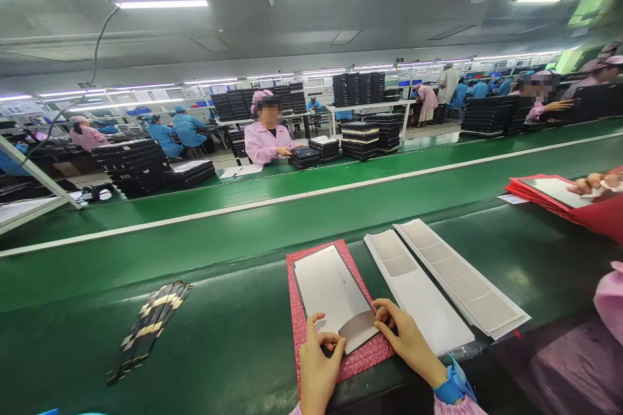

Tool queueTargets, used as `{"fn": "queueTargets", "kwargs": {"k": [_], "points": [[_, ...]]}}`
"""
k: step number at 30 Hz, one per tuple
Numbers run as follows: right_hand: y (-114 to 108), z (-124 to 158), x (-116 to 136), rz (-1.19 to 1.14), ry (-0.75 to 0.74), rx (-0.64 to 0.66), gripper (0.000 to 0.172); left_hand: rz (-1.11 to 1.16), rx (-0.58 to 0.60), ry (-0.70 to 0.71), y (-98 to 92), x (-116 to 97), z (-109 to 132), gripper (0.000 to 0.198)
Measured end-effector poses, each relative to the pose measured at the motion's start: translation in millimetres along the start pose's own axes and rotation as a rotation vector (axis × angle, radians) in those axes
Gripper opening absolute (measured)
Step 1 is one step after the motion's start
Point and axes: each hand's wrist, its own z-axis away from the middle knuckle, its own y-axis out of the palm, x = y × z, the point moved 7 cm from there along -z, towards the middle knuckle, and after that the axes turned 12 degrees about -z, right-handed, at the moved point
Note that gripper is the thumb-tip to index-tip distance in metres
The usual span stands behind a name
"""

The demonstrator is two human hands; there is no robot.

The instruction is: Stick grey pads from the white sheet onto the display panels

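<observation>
Running wide beneath everything is the dark green bench [233, 350], and with the silver panel [318, 288] taken as the centre of a clock, two long white backing sheets [423, 305] lie near it at three o'clock. One has grey-brown patches down nearly its whole length, the other only at its far end. A red stack [540, 198] sits well off at two o'clock, a co-worker's hand over it. Pink bubble wrap [367, 360] lies under the panel and shows all round it. The panel itself is a flat, pale rectangle, smooth and softly shiny, slanting from eleven to five, with a thin dark edge along its right side. Well apart at nine o'clock, slim dark strips [150, 324] with pale gold sections are fanned together. The left hand [318, 363], at seven, and the right hand [396, 331], at four, appear to pinch opposite edges of a grey-brown film [357, 325] over the panel's near end, its far edge bowed and its surface duller than the silver. Smallest is the dark lettering [340, 275] beyond the film, too fine for me to read
</observation>
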Motion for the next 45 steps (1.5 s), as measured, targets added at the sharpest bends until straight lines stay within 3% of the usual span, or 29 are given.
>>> {"fn": "queueTargets", "kwargs": {"k": [5,10,12,16,18,26,34,41,45], "points": [[-2.4,3.7,-2.4,0.118,-0.061,-0.07,0.03,-0.04,-0.019,0.02,-2.4,-1.8,2.7,0.057],[-4.1,14.5,3.9,0.391,-0.152,-0.227,0.037,-0.056,-0.044,0.031,0.5,-1.0,5.5,0.058],[13.4,23.0,12.3,0.547,-0.271,-0.202,0.041,-0.056,-0.067,0.044,2.2,-0.2,6.7,0.058],[70.9,49.7,31.8,0.807,-0.673,-0.005,0.047,-0.083,-0.187,0.041,-3.3,5.1,9.0,0.056],[83.0,58.4,36.1,0.843,-0.758,0.027,0.049,-0.092,-0.202,0.052,-4.6,7.8,9.0,0.054],[45.3,49.7,19.4,0.786,-0.462,0.026,0.068,-0.036,-0.229,0.057,-1.9,14.3,8.0,0.055],[36.7,46.7,-8.6,0.858,-0.233,-0.149,0.072,0.074,0.026,0.114,-9.2,15.6,6.7,0.062],[60.2,45.3,14.7,0.893,-0.414,-0.136,0.078,0.105,-0.047,0.143,-9.4,26.9,5.9,0.064],[58.2,39.8,14.6,0.851,-0.393,-0.109,0.076,-0.235,-0.19,0.31,-4.0,16.8,24.8,0.047]]}}
